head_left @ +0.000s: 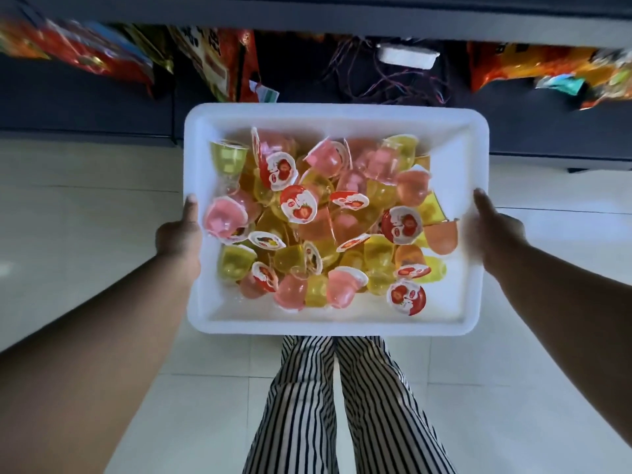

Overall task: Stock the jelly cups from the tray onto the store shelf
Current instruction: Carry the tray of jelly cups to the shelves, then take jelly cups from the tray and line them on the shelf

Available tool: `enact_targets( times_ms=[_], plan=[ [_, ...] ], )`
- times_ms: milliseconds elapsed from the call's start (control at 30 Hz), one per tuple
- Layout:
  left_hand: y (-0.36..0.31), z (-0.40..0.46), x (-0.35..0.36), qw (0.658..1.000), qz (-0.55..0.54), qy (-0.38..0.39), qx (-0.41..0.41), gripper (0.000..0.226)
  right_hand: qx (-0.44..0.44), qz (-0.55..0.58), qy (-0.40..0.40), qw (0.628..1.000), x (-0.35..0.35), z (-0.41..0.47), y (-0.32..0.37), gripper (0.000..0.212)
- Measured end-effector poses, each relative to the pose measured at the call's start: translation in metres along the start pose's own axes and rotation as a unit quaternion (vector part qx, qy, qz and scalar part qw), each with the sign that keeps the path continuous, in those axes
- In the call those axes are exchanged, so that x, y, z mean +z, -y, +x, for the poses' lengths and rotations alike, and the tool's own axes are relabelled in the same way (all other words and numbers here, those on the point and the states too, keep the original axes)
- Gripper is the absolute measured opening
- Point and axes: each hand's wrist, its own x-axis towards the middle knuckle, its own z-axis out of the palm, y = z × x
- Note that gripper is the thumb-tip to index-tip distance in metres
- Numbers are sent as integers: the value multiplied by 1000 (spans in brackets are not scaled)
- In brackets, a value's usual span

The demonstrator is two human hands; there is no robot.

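Note:
A white rectangular tray (337, 325) is held level in front of me, above the floor. It is heaped with several jelly cups (318, 224), pink and yellow, some showing red and white strawberry lids. My left hand (179, 239) grips the tray's left rim, thumb on top. My right hand (496, 230) grips the right rim the same way. The fingers under the tray are hidden. The dark store shelf (85, 97) lies just beyond the tray's far edge.
Bright snack bags (89, 53) lie on the shelf at left, and more (547, 70) at right. A white box with tangled wires (407, 56) sits mid-shelf. Pale floor tiles (85, 234) and my striped trousers (342, 405) are below.

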Motion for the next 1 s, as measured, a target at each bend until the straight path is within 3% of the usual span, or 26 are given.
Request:
enact_targets(
  times_ms=[100,233,333,433,567,767,867,1000],
  plan=[
    [3,-6,-1,1000,-15,-4,14,58,-44,-45,-34,997,3,-10,-4,57],
    [9,-22,-10,996,-30,-22,76,46,-48,-2,-71,996,12,-43,-7,52],
    [8,-36,-22,991,-9,-22,133,43,-151,-48,-56,986,18,-75,-1,50],
    [7,-46,-37,977,39,17,210,40,-294,-108,55,948,35,-98,15,46],
    [9,-40,-51,956,113,37,267,40,-372,-195,239,875,72,-119,48,48],
    [6,-23,-41,915,170,52,362,40,-417,-367,272,785,116,-119,57,78],
    [3,-26,-31,899,145,79,405,31,-423,-372,251,787,125,-114,50,83],
    [0,-16,-15,874,224,73,426,46,-433,-258,213,837,128,-114,44,74]
  ],
)
